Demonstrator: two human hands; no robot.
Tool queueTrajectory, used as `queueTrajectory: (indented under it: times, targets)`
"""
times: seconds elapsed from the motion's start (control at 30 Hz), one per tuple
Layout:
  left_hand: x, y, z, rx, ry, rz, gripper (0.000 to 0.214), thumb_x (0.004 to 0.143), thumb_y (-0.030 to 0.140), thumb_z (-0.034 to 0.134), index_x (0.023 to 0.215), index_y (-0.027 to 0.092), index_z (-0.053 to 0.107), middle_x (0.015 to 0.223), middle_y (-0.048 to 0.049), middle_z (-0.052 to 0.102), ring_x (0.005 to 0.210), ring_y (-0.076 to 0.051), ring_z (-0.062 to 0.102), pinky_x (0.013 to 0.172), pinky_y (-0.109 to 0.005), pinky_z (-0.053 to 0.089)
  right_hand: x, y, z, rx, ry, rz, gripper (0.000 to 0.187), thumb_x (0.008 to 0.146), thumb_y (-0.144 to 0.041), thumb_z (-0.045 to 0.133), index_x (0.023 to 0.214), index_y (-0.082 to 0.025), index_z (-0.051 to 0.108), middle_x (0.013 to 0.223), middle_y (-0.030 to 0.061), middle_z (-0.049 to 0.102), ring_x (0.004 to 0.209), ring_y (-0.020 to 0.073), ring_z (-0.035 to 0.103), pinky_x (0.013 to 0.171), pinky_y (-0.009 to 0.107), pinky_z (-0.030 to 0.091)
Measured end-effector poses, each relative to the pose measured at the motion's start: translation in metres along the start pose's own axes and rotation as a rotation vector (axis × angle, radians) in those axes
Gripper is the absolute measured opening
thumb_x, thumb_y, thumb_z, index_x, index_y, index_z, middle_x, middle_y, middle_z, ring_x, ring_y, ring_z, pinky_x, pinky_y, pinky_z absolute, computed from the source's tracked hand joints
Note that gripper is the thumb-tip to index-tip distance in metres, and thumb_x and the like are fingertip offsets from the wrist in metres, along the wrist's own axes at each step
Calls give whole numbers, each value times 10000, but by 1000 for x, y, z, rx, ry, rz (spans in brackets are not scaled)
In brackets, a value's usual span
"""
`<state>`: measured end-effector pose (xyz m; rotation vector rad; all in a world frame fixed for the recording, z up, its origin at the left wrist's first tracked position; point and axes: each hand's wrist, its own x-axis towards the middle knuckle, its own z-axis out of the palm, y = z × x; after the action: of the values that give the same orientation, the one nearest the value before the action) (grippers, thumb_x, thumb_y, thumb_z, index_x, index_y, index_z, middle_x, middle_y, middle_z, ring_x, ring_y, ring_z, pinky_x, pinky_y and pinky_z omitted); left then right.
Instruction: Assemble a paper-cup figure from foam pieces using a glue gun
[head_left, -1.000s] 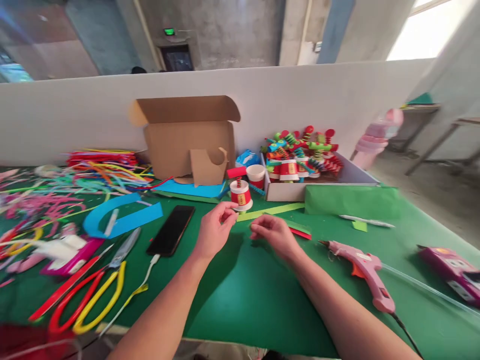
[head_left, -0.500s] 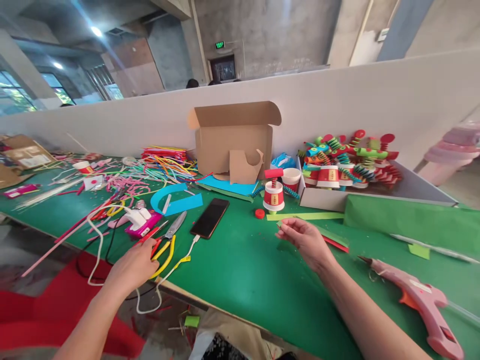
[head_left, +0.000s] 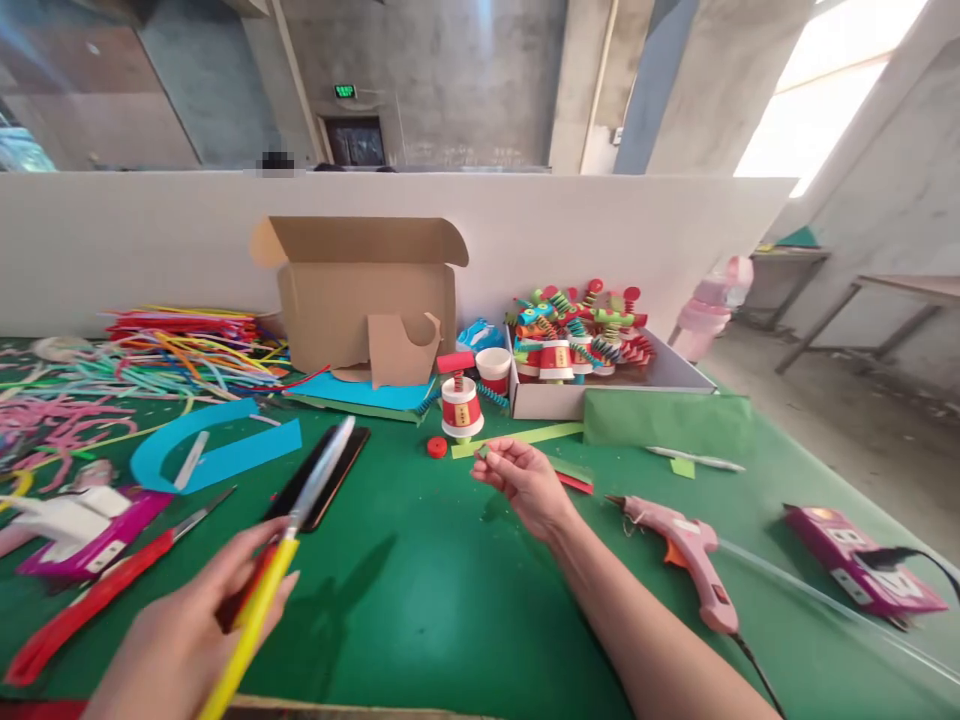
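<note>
My left hand (head_left: 199,615) is closed around a pair of scissors (head_left: 259,610) with yellow and red on the handles, raised above the table with the blades pointing up and away. Behind the blades lies a black phone (head_left: 341,475), partly covered by them. My right hand (head_left: 525,485) pinches a small green paper piece (head_left: 482,452) between thumb and fingers. Just beyond it stands a red and white paper-cup figure (head_left: 462,408) with a red roll on top and dark coiled arms. A red paper disc (head_left: 436,447) and a light green strip (head_left: 551,434) are near the fingertips.
A pink glue gun (head_left: 694,550) rests at right, near a purple power strip (head_left: 862,560). A box (head_left: 551,402) of finished figures stands behind. On the left are a red-handled pointed tool (head_left: 127,585), a blue paper strip (head_left: 247,460) and colourful pipe cleaners (head_left: 180,340).
My left hand has lifted the scissors off the table and brought them up over the phone. My right hand keeps its pinch on the green piece. The view has turned right.
</note>
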<state>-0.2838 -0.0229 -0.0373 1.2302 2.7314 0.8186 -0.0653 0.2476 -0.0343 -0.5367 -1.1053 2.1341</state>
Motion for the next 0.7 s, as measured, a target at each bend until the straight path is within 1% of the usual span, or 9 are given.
queueTrajectory:
  times: [0.03,0.07,0.1,0.17,0.23,0.33,0.4,0.57,0.7]
  targets:
    - [0,17,5,5,-105,126,483,784,427,534,1267,424,533,967,52,768,835,-257,730,638,-284,553,0,-1,0,12,1,-13,365,539,-351,915,761,-171,688,704,2,719,654,136,691,765,311,573]
    - [1,34,10,10,-121,250,531,783,340,514,1313,376,524,1093,1,744,893,-256,722,667,-275,554,0,-2,0,23,1,-29,366,528,-346,921,752,-174,688,698,-3,715,656,134,689,769,307,573]
    - [1,49,14,19,-77,326,562,806,271,462,1363,332,491,1183,-41,708,972,-251,703,722,-275,552,-1,-3,0,32,2,-47,365,519,-341,925,742,-177,687,690,-10,710,657,132,687,771,303,574]
    - [4,72,23,93,-31,436,561,848,200,384,1398,277,460,1186,-83,689,994,-235,687,755,-272,542,-1,-5,0,44,5,-79,359,519,-335,928,738,-184,686,679,-18,703,661,132,686,775,303,575]
    - [7,84,30,190,-41,495,573,850,159,362,1412,234,447,1174,-105,681,970,-229,686,749,-266,537,-1,-7,-1,49,7,-94,355,530,-340,925,742,-189,683,681,-16,702,664,140,687,781,315,577]
    - [12,89,39,303,-103,518,604,848,144,357,1446,213,412,1177,-120,670,885,-224,696,692,-266,539,-1,-7,-1,52,1,-81,358,549,-356,917,760,-188,681,689,-6,706,662,149,688,779,328,581]
    - [15,90,42,319,-124,531,604,862,147,347,1461,214,395,1174,-127,666,858,-223,697,675,-272,544,-1,-5,-1,45,-16,-67,357,559,-360,911,770,-185,683,692,-1,709,660,147,687,775,326,583]
    - [17,92,43,304,-123,575,589,890,149,329,1473,225,367,1136,-118,671,883,-228,693,699,-283,554,1,-2,-1,30,-19,-76,345,561,-360,908,772,-189,695,709,-1,711,652,136,675,766,309,584]
    - [17,93,40,380,-119,587,607,881,143,331,1483,219,344,1169,-125,655,844,-234,697,655,-289,548,1,-2,-1,42,-6,-79,341,558,-353,910,765,-186,697,705,-4,711,645,127,671,758,296,580]
